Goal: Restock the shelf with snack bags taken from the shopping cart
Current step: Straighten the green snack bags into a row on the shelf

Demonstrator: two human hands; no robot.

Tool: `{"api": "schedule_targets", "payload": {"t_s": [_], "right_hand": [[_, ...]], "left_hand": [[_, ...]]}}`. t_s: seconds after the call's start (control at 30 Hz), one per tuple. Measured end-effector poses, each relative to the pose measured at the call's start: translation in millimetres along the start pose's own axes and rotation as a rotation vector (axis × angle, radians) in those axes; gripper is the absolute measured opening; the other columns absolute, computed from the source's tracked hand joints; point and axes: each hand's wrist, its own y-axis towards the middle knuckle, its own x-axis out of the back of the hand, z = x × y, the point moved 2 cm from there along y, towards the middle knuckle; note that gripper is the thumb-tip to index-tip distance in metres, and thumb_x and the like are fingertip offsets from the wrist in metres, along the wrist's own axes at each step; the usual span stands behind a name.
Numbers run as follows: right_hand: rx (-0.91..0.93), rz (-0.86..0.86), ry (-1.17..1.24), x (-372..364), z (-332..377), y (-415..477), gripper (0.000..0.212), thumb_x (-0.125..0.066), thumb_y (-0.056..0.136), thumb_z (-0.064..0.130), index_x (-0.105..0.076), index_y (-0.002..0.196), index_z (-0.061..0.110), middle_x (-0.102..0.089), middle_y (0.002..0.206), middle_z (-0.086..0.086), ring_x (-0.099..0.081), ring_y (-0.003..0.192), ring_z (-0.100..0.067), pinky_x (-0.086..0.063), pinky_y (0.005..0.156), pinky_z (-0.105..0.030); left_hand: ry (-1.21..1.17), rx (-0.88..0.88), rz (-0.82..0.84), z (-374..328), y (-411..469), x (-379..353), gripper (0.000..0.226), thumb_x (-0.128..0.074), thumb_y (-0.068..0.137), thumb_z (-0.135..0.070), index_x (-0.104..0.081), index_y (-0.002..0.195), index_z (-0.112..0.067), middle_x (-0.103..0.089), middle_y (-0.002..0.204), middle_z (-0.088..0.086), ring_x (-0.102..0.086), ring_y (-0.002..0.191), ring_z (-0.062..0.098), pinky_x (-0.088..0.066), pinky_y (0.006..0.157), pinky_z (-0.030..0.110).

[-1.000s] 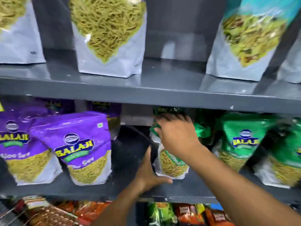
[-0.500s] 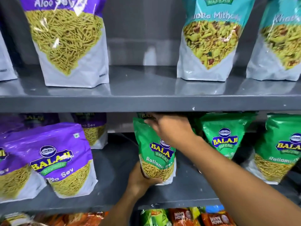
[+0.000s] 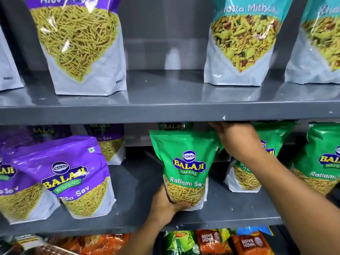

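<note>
Green Ratlami Sev bag [image 3: 185, 168] now upright and facing out on the middle shelf [image 3: 139, 223], between the purple Aloo Sev bags [image 3: 66, 177] and the other green bags [image 3: 257, 162]; a second ago it was tipped back, label hidden. Left hand [image 3: 166, 203] cupped round the bag's bottom corner, fingers wrapped underneath; right hand [image 3: 237, 138] has moved off its top to the upper right edge, fingers curled behind (grip unclear). Placement looks basically done; judgement: just release, then next bag from the cart (cart barely in view).
</note>
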Motion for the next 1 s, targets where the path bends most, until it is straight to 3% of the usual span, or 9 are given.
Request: {"api": "schedule_targets", "payload": {"t_s": [0.1, 0.3, 0.43, 0.57, 0.7, 0.77, 0.83, 0.9, 1.0], "right_hand": [[-0.084, -0.17, 0.276, 4, -2, -6, 0.024, -0.055, 0.082, 0.023, -0.065, 0.094, 0.004, -0.07, 0.091, -0.026, -0.064, 0.083, -0.041, -0.048, 0.068, -0.032], [-0.291, 0.12, 0.862, -35, -24, -59, 0.034, -0.061, 0.076, 0.056, -0.063, 0.101, 0.033, -0.068, 0.095, -0.005, -0.066, 0.082, -0.02, -0.056, 0.072, -0.035], [-0.265, 0.032, 0.741, -39, -21, -45, 0.007, -0.069, 0.081, 0.018, -0.07, 0.083, 0.025, -0.071, 0.077, 0.005, -0.061, 0.068, 0.0, -0.049, 0.063, -0.019], [-0.413, -0.038, 1.148, -51, -8, -49, 0.028, -0.067, 0.081, 0.009, -0.064, 0.101, 0.029, -0.072, 0.08, 0.016, -0.061, 0.074, 0.007, -0.048, 0.07, -0.011], [-0.514, 0.098, 1.29, -86, -3, -115, 0.091, -0.067, 0.067, 0.062, -0.033, 0.138, 0.017, -0.051, 0.128, 0.009, -0.052, 0.113, 0.008, -0.045, 0.092, -0.013], [-0.533, 0.314, 1.283, -109, 7, -149, 0.096, -0.066, 0.06, 0.071, -0.029, 0.136, 0.026, -0.047, 0.132, 0.02, -0.045, 0.118, 0.013, -0.044, 0.101, -0.02], [-0.528, 0.447, 1.208, -131, 10, -172, 0.083, -0.071, 0.063, 0.062, -0.035, 0.132, 0.032, -0.057, 0.125, 0.024, -0.049, 0.119, 0.006, -0.043, 0.103, -0.026], [-0.513, 0.477, 1.139, -142, 7, -180, 0.071, -0.076, 0.069, 0.043, -0.04, 0.129, 0.035, -0.058, 0.12, 0.031, -0.052, 0.115, 0.005, -0.045, 0.094, -0.014], [-0.536, 0.459, 1.239, -148, -5, -180, 0.062, -0.073, 0.073, 0.019, -0.046, 0.128, 0.024, -0.063, 0.121, 0.021, -0.057, 0.114, -0.003, -0.047, 0.093, -0.019]], "left_hand": [[-0.003, -0.004, -0.032, 3, -3, -2, 0.079, -0.092, 0.032, -0.046, -0.055, 0.101, -0.032, -0.071, 0.101, -0.012, -0.066, 0.095, 0.003, -0.053, 0.077, 0.019], [-0.007, 0.017, -0.017, 2, -5, -3, 0.076, -0.092, 0.038, -0.039, -0.054, 0.103, -0.03, -0.07, 0.102, -0.011, -0.066, 0.097, 0.004, -0.051, 0.074, 0.013], [0.01, -0.005, -0.032, 1, -5, -3, 0.08, -0.092, 0.035, -0.044, -0.053, 0.104, -0.034, -0.069, 0.103, -0.014, -0.064, 0.097, 0.0, -0.049, 0.075, 0.01], [0.036, -0.007, -0.056, 3, -3, -3, 0.085, -0.092, 0.034, -0.046, -0.053, 0.108, -0.032, -0.069, 0.105, -0.013, -0.065, 0.098, 0.003, -0.052, 0.079, 0.017], [0.039, 0.007, -0.031, 5, -5, -2, 0.085, -0.091, 0.036, -0.042, -0.051, 0.11, -0.03, -0.066, 0.105, -0.015, -0.063, 0.097, 0.0, -0.046, 0.07, 0.007], [0.043, 0.001, -0.006, 4, -5, -2, 0.089, -0.092, 0.036, -0.04, -0.049, 0.113, -0.03, -0.064, 0.106, -0.018, -0.061, 0.098, -0.004, -0.046, 0.069, 0.004], [0.062, -0.004, 0.014, 5, -5, -2, 0.089, -0.092, 0.037, -0.04, -0.048, 0.113, -0.031, -0.064, 0.107, -0.018, -0.06, 0.099, -0.005, -0.046, 0.073, 0.007], [0.071, -0.014, 0.026, 5, -6, -2, 0.085, -0.091, 0.041, -0.039, -0.049, 0.114, -0.032, -0.066, 0.108, -0.017, -0.061, 0.1, -0.005, -0.047, 0.076, 0.01], [0.076, 0.002, 0.033, 6, -3, 0, 0.08, -0.091, 0.044, -0.035, -0.049, 0.113, -0.032, -0.066, 0.109, -0.016, -0.062, 0.102, 0.0, -0.048, 0.078, 0.014]]}}
